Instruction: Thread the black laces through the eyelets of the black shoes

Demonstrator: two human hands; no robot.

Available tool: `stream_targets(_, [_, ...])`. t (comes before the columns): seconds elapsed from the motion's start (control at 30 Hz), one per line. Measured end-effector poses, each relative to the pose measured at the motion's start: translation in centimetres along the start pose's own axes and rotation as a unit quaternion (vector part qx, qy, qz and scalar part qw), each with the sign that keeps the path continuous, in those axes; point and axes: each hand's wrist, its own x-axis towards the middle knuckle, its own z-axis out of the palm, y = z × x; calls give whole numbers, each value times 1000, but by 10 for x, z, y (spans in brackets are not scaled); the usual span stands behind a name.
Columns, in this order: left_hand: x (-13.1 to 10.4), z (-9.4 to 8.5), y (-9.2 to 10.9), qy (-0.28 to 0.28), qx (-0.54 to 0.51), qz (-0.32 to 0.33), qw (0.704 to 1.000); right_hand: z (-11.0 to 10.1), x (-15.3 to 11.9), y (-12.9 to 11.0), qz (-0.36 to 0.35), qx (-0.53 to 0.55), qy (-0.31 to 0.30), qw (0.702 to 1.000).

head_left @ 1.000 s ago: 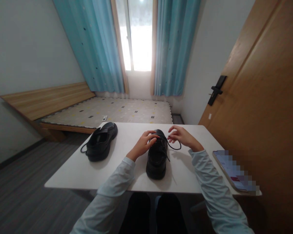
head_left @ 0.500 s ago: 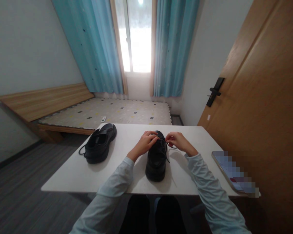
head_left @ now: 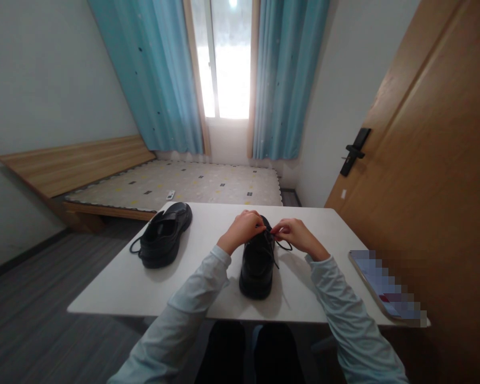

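Note:
A black lace-up shoe (head_left: 256, 269) stands on the white table (head_left: 208, 266), its heel toward me and its toe away. My left hand (head_left: 247, 226) lies over the left side of its front part, fingers pinched near the laces. At the shoe's right side my right hand (head_left: 294, 233) pinches a black shoelace (head_left: 285, 246), whose loose part curves out below the fingers. The fingertips of both hands are close together above the shoe. A second black shoe (head_left: 162, 237) stands at the table's left, a loop of lace by its heel.
A flat, pixelated object (head_left: 388, 290) lies at the table's right edge. Beyond the table is a bed (head_left: 208, 184) with a small white remote (head_left: 170, 195) on it. A wooden door (head_left: 432, 160) stands at the right, and blue curtains (head_left: 288, 80) flank the window.
My left hand has shifted slightly right, its fingertips now nearer my right hand. The lace at my right hand hangs in a wider curve.

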Motion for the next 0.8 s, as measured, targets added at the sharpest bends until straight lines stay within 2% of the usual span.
stream_targets(0.13, [4, -6, 6, -23, -17, -2, 1000, 2, 0, -2, 7, -12, 15, 1000])
stream_targets(0.3, [8, -8, 12, -34, -21, -27, 999, 5, 3, -4, -16, -35, 57, 998])
stream_targets(0.6, [18, 0, 5, -74, 30, -39, 996, 10, 4, -5, -3, -52, 94, 994])
stream_targets(0.8, [17, 0, 2, -78, 39, -81, 993, 12, 5, -4, 9, -33, 105, 994])
